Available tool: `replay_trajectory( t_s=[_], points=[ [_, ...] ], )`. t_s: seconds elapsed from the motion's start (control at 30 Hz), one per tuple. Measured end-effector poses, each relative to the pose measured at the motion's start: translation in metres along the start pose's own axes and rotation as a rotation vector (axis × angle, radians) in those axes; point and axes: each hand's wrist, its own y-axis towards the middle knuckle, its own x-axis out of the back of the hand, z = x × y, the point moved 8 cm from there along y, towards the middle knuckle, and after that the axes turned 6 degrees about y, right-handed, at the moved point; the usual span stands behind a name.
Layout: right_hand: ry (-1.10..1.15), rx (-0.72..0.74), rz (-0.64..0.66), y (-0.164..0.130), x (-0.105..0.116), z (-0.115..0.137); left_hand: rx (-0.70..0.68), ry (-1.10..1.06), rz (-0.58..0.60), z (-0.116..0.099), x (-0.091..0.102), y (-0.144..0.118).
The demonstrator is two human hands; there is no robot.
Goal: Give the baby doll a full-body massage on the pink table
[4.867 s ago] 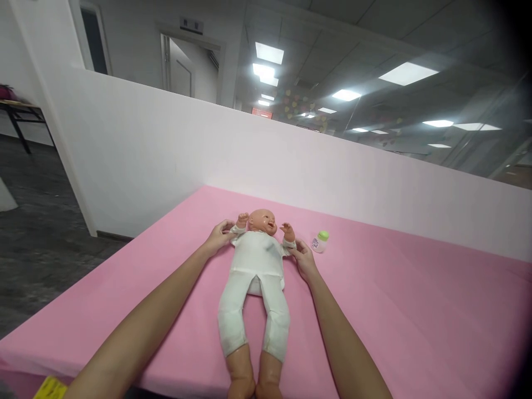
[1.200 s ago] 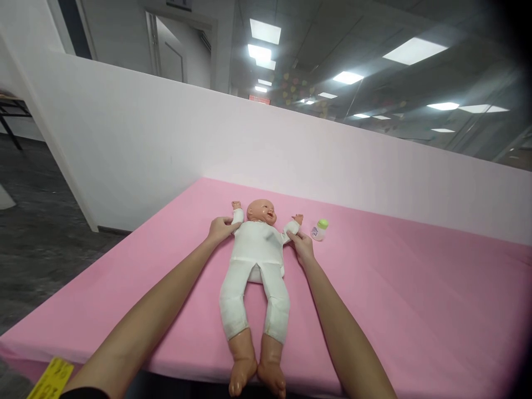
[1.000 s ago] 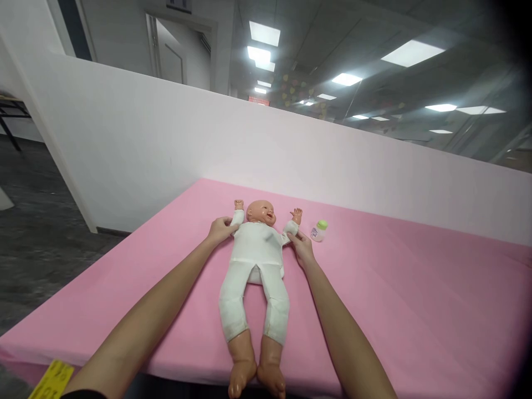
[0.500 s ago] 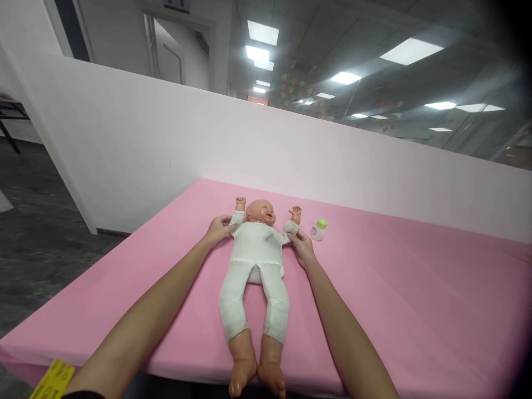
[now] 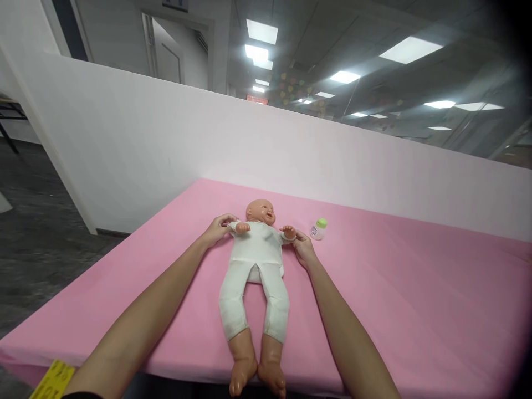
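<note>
A baby doll (image 5: 256,244) with a white cloth body lies on its back on the pink-covered table (image 5: 386,288), its head toward the wall and its bare feet at the near edge. My left hand (image 5: 219,229) is closed around the doll's arm on the left side, near the elbow. On the other side my right hand (image 5: 305,248) grips the doll's other arm, partly hidden behind the sleeve. Both doll forearms are bent in, with the small hands above the chest. Right of my right hand stands a small clear bottle (image 5: 318,229) with a green cap.
A white low wall (image 5: 266,149) runs along the table's far side, with glass above it reflecting ceiling lights. A yellow tag (image 5: 53,380) hangs by my left forearm. Dark floor (image 5: 37,194) shows at the left.
The doll's two forearms have swung from pointing up beside its head to lying over its chest. My hands keep hold of its arms and have barely shifted.
</note>
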Motion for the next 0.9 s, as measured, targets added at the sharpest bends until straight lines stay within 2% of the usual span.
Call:
replay_trajectory(
  t_s=[0.13, 0.3, 0.53, 0.73, 0.9],
  points=[
    [-0.016, -0.006, 0.034, -0.002, -0.004, 0.001, -0.002, -0.016, -0.013, -0.001, 0.001, -0.001],
    [-0.038, -0.022, -0.052, 0.004, 0.007, -0.004, -0.014, -0.020, -0.068, -0.003, 0.005, -0.001],
    [-0.072, -0.039, -0.112, 0.006, 0.010, -0.005, 0.060, 0.051, -0.147, 0.006, 0.007, 0.002],
    [-0.096, -0.115, -0.183, 0.007, 0.016, -0.013, 0.215, 0.211, -0.268, 0.018, 0.013, 0.001],
    [-0.086, -0.125, -0.195, 0.005, 0.015, -0.013, 0.228, 0.211, -0.285, 0.020, 0.014, 0.001]
  ],
)
